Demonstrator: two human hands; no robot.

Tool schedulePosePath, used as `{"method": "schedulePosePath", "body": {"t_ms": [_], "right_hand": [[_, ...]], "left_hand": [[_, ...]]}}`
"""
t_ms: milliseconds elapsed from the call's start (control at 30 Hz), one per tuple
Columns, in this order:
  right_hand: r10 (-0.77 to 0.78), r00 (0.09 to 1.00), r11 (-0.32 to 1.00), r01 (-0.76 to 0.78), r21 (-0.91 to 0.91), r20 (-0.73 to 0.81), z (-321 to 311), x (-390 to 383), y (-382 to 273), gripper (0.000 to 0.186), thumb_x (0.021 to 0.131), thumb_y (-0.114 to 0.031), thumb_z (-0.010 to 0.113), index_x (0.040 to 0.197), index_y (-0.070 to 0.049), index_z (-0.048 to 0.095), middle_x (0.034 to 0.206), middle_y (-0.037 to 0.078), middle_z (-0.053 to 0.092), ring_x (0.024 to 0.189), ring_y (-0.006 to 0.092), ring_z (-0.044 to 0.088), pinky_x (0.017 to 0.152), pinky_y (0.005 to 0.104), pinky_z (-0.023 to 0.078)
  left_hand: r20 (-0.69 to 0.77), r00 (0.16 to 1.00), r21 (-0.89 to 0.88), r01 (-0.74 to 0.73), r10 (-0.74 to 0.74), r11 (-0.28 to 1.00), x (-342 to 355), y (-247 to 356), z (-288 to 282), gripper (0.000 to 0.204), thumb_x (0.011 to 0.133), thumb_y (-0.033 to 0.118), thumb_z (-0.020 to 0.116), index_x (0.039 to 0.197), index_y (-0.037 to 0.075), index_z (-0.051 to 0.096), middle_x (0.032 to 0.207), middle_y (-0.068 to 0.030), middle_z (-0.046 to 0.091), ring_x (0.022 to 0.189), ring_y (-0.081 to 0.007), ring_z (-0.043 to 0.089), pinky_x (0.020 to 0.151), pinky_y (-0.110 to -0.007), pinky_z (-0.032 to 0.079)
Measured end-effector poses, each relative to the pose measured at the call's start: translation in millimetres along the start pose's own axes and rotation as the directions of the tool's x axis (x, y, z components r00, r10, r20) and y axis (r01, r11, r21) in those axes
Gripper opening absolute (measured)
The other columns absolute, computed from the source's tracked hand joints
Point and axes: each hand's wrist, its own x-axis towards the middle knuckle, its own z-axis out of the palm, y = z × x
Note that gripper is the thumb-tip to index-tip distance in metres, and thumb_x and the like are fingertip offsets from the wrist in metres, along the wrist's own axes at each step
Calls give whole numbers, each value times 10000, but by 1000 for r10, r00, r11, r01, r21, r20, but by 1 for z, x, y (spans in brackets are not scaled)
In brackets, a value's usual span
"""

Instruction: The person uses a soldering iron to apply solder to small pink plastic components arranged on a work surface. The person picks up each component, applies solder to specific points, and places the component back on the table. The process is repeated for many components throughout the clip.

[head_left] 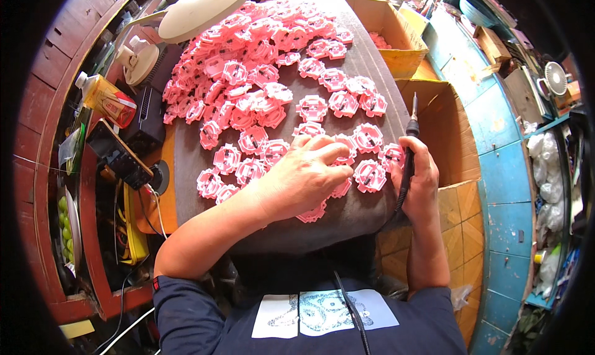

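Head view: our right hand point(423, 176) clasps a soldering iron point(412, 128) tip-up, likely sparing pink pieces point(370, 176) on grey tabletop point(356, 217), while our left hand point(310, 170) curls over some, its grip hidden from us.

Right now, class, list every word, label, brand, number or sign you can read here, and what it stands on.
No text can be read.
Bottle: red and yellow label, too small to read.
Shirt: pale panels with a dark speckled print, no readable words.
Sleeve tag: too small to read.
Pink parts: no lettering can be made out.
Iron: none can be made out.
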Motion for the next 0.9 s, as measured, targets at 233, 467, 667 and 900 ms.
{"method": "schedulePosePath", "body": {"t_ms": [233, 467, 667, 900], "right_hand": [[-52, 992, 998, 54, 13, -112, -2, -12, 5, 548, 848, -14, 787, 1363, -28, 600, 1210, 202, 690, 1057, 355, 695, 941, 434, 558], [-220, 970, 974, 213, -74, -105, -2, -27, -17, 586, 879, -202, 831, 1371, -26, 567, 1289, 228, 702, 1174, 442, 665, 1078, 528, 488], [-351, 934, 936, 351, -17, -58, 6, -29, -48, 448, 958, -233, 775, 1303, -25, 579, 1247, 256, 712, 1115, 443, 666, 1036, 539, 499], [-446, 890, 894, 439, 89, 93, 39, -39, -79, 455, 892, -191, 814, 1282, -57, 620, 1184, 229, 709, 1101, 446, 654, 979, 554, 502]], "left_hand": [[-78, 985, -13, 152, -152, 988, -46, 12, -39, 458, 835, 239, 867, 1239, 87, 714, 1315, -139, 656, 1239, -366, 620, 1055, -503, 482], [-270, 912, 53, 335, -310, 941, -123, 44, -34, 437, 815, 217, 896, 1177, 43, 723, 1239, -139, 689, 1149, -382, 641, 1004, -496, 509], [-389, 851, 112, 425, -354, 899, -145, 62, -3, 348, 772, 108, 902, 1079, 34, 755, 1080, -105, 715, 1009, -321, 656, 916, -444, 526], [-428, 847, 147, 410, -316, 900, -145, 63, -4, 346, 798, 142, 893, 1093, 29, 754, 1139, -116, 727, 1035, -317, 662, 947, -459, 499]]}}
